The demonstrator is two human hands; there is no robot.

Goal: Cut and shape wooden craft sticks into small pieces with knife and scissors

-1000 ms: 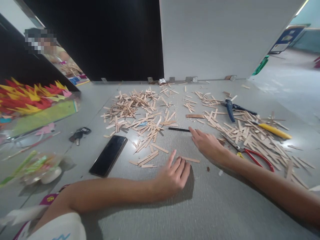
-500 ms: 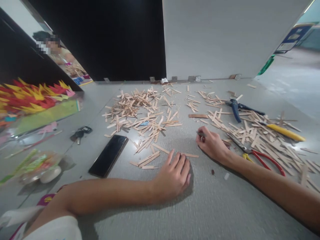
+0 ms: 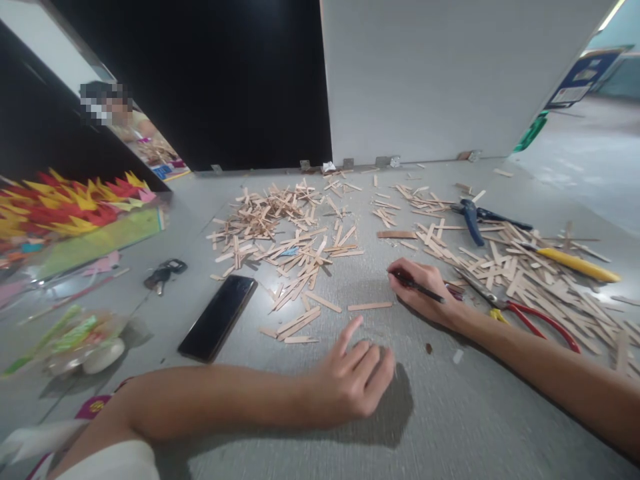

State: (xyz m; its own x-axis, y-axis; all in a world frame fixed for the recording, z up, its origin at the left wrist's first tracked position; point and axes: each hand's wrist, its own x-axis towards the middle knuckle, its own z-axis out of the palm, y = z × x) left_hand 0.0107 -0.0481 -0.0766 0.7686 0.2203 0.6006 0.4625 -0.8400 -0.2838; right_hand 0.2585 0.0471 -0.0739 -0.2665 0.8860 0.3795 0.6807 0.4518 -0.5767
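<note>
Apparently readying step: right hand (image 3: 426,277) closed round slim black pen (image 3: 429,293); left hand (image 3: 356,377) empty, half-curled, flat pale wooden stick (image 3: 370,307) just beyond. Next move calls for steady grip.

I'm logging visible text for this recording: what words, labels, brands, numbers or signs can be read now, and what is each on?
No text can be read.
Blue board at far right: pale panels, any print too blurred.
Purple item at lower left: yellow emblem, too small to make out.
Smartphone: dark screen, no legible text.
Black pen in the right hand: no legible marking.
</note>
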